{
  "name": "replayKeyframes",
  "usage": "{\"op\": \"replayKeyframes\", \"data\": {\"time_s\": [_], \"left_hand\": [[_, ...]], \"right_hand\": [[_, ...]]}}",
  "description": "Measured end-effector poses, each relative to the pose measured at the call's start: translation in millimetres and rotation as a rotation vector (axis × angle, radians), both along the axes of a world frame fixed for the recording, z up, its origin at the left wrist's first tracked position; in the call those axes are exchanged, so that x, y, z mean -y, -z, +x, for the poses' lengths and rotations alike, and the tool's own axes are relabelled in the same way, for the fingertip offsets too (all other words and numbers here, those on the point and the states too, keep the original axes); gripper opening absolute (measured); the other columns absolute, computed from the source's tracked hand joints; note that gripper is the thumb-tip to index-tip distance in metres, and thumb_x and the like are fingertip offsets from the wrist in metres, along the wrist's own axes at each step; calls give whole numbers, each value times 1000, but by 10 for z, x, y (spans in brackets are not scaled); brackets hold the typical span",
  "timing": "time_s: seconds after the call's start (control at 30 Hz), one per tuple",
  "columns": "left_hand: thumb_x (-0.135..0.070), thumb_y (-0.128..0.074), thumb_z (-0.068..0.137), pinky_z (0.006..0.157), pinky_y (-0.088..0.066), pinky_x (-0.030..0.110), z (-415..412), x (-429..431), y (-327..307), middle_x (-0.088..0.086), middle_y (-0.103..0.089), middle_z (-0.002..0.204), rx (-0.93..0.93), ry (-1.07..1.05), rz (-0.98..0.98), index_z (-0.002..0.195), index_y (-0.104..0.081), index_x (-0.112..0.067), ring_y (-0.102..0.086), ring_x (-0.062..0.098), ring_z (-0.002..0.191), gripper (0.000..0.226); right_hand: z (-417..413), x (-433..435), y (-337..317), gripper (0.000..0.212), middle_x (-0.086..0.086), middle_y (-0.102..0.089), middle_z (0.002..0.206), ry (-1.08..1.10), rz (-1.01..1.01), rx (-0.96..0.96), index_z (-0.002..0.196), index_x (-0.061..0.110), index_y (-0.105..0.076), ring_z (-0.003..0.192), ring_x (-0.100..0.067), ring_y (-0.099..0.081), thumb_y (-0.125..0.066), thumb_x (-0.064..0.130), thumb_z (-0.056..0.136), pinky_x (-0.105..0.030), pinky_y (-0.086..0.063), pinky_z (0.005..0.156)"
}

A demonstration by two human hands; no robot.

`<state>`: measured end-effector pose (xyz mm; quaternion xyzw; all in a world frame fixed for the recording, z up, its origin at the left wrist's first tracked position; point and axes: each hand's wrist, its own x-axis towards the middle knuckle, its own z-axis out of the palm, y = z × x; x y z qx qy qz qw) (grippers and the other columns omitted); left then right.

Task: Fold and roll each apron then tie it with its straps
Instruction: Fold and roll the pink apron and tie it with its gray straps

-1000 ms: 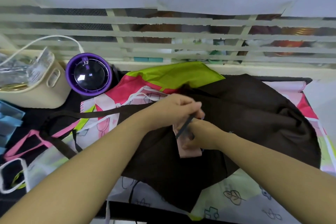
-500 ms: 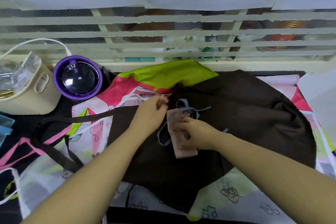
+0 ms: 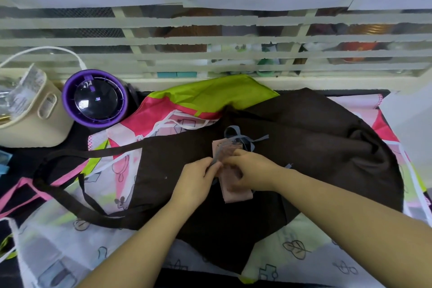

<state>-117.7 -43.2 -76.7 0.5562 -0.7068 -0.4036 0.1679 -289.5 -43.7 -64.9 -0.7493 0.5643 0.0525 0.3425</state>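
Centre: small pink rolled fabric apron lies on the spread dark-brown cloth apron. Right hand clamps it, fingers curled; left hand pinches its thin grey strap. Pull taut, knot close to roll.

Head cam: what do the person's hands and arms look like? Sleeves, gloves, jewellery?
The left hand and right hand wear no gloves, and no ring, watch or bracelet shows. The left forearm and right forearm are uncovered to the frame edge; no sleeve is in view.
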Motion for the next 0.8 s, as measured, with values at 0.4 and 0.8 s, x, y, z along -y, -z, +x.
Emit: {"op": "replayKeyframes", "data": {"time_s": [0.4,0.8], "left_hand": [[-27,-55,91,68,-44,24,-435,145,-86,-10,-57,97,109,391,228,120,-45,-29,-56,10,84,30],[-32,-31,103,80,-45,32,-437,229,-123,0,-60,85,-107,130,472,122,-59,-21,-57,13,78,36]], "right_hand": [[-185,175,-559,26,8,-53,80,-271,57,-189,102,23,-68,82,-19,-56,-48,12,89,-32,-46,69],[82,541,-844,27,-3,-67,103,383,120,629,121,17,-53,72,-5,-60,-55,15,94,-20,-51,69]]}}
